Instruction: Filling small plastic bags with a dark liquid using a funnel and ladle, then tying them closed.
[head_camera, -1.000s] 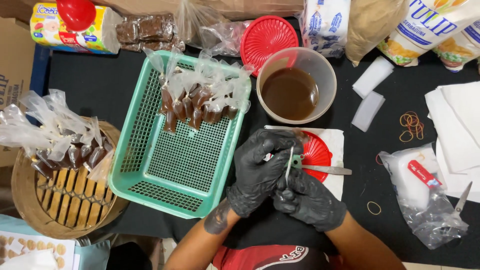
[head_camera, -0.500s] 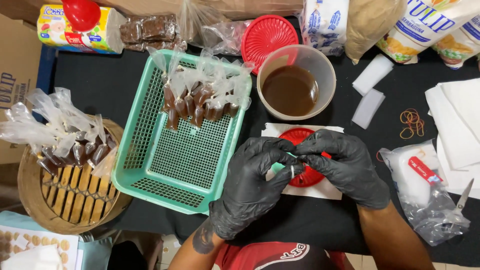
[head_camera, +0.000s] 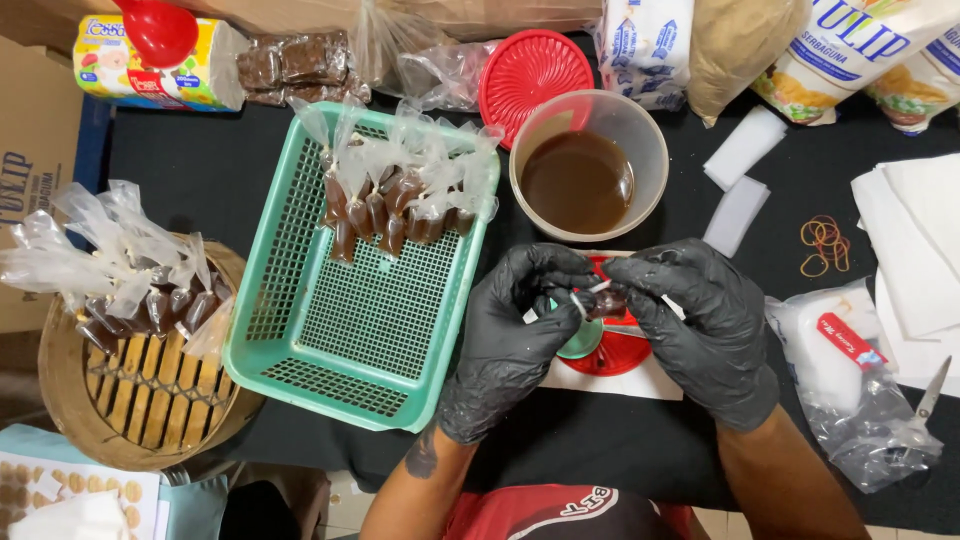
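While both hands' fingers pinch one small sauce pouch (head_camera: 603, 300), left hand (head_camera: 515, 335), right hand (head_camera: 705, 325), one tub (head_camera: 640, 130).

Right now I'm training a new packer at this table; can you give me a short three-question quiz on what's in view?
1. True or false: the green basket holds filled little bags.
2. What do the left hand and right hand hold between them: (a) scissors, (b) a small sauce-filled bag, (c) a rubber band?
3. What is in the round tub beyond the hands?

Key: 1 true; 2 b; 3 brown liquid, with its red lid lying beside it.
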